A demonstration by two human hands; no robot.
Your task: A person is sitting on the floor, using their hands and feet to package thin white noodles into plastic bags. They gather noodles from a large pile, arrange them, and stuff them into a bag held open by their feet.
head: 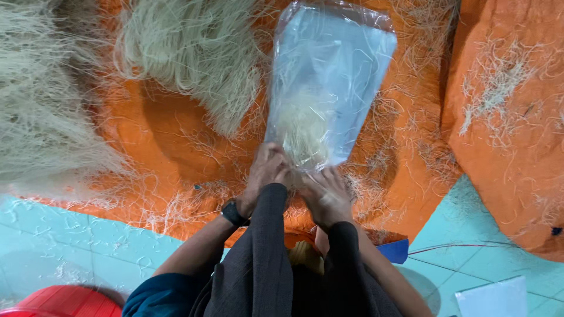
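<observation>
A clear plastic bag (332,76) lies on the orange tarp (153,129), its mouth toward me, with a wad of pale thin noodles (302,126) inside its lower part. My left hand (264,173) grips the bag's left corner at the mouth; a black watch sits on that wrist. My right hand (326,196) holds the bag's mouth on the right side. Both hands are close together, fingers closed on the plastic.
Large heaps of dried noodle strands (194,53) cover the tarp's upper left. Loose broken strands litter the orange sheet. A second orange-covered mound (511,117) is at right. Teal floor tiles (70,240), a red basin edge (64,302) and a white sheet (493,299) lie near me.
</observation>
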